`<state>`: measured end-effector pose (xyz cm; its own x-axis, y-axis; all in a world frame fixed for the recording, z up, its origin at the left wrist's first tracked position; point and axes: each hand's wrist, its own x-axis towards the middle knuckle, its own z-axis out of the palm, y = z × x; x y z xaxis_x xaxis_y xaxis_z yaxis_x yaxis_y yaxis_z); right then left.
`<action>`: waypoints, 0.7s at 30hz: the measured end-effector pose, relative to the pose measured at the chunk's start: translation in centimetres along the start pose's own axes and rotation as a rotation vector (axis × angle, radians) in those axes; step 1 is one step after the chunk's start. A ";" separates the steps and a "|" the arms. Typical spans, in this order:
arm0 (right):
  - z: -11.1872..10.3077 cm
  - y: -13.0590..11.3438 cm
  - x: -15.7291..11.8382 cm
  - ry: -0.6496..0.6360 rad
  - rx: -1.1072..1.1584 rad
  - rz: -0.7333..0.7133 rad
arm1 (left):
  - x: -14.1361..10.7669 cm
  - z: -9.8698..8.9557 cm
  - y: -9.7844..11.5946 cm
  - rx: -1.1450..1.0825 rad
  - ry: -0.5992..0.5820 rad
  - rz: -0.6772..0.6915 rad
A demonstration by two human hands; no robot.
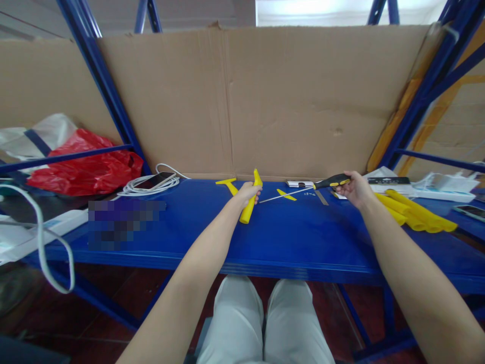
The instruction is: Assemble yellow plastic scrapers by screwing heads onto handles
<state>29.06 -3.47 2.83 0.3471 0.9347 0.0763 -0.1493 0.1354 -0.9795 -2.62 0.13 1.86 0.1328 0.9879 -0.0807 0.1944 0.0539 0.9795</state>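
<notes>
My left hand (251, 192) is closed around a yellow plastic handle (247, 212), held tilted over the blue table. In my right hand (354, 188) is a long screwdriver (330, 181) with a black and yellow grip. Its thin shaft points left, and the tip ends just right of the yellow handle; I cannot tell whether they touch. Behind my left hand lies a yellow T-shaped piece (227, 182). Under the shaft is a thin yellow strip (287, 195). A flat metal blade (321, 197) and several tiny bits, perhaps screws (309, 194), lie near the screwdriver.
Several yellow tube-like handles (424, 213) lie to the right, near a white power strip (443, 194) and a phone (470, 212). Coiled white cable (146, 188) and a red plastic bag (89, 164) sit left. A cardboard panel (284, 101) stands behind the blue table (288, 242).
</notes>
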 end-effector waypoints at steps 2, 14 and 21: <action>-0.1 0.1 -0.2 -0.087 -0.063 0.013 | 0.0 0.0 0.0 0.001 -0.004 -0.001; 0.8 1.2 -1.4 -0.488 -0.514 0.387 | -0.1 0.1 -0.1 0.087 -0.028 -0.003; 0.6 1.6 -1.5 -0.574 -0.561 0.410 | -0.4 0.7 -0.1 0.412 -0.038 0.053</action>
<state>27.71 -4.48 1.26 -0.1718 0.9151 -0.3649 0.3662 -0.2845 -0.8860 -2.00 -0.37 1.61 0.1873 0.9812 -0.0460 0.5579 -0.0678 0.8271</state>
